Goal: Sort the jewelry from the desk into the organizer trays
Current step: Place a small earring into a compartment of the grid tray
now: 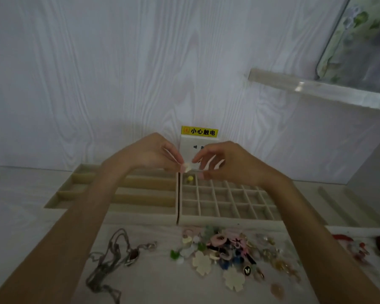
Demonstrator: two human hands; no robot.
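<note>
Both hands hover above the back of the two beige organizer trays. My left hand (154, 155) pinches a small pale earring (188, 167) at its fingertips. My right hand (224, 164) has its fingers curled at the same piece from the right. Below them the grid tray (228, 220) holds a small yellow piece (189, 178) in its back left cell. The long-slot tray (59, 201) lies to the left. A heap of mixed jewelry (230, 253) lies on the desk in front of the trays, with pale flower pieces (202, 263) in it.
A grey chain necklace (112, 260) lies at the front left. Red bracelets (360, 246) sit at the right edge. A wall socket (198, 145) with a yellow warning label is behind the hands. A clear shelf (316, 88) juts out at the upper right.
</note>
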